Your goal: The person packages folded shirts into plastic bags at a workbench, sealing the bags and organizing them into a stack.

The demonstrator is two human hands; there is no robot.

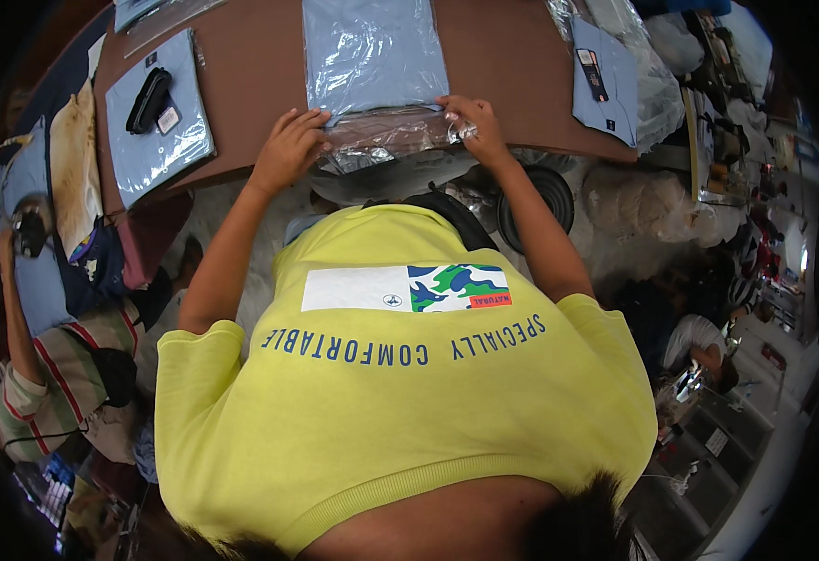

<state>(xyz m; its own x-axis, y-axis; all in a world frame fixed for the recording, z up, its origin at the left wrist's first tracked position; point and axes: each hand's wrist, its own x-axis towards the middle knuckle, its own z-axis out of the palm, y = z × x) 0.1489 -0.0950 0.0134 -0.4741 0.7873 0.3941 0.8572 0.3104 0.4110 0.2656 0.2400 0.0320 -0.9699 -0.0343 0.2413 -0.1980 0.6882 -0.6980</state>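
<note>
In front of me a folded light-blue garment (375, 51) lies flat inside a clear plastic bag (381, 131), whose loose end reaches the near table edge. My left hand (290, 150) is closed at the near left corner, its bent fingertips on the plastic. At the near right corner my right hand (480, 129) pinches the bag's edge, with its fingers curled. The loose plastic stretches between both hands.
On the brown table (251, 93), a bagged blue garment (171, 154) with a black brush-like object (150, 100) lies left. Another blue garment (606, 103) with a dark tag and crumpled plastic lie right. A black round stool (550, 201) stands below. A co-worker's hand (7, 252) works far left.
</note>
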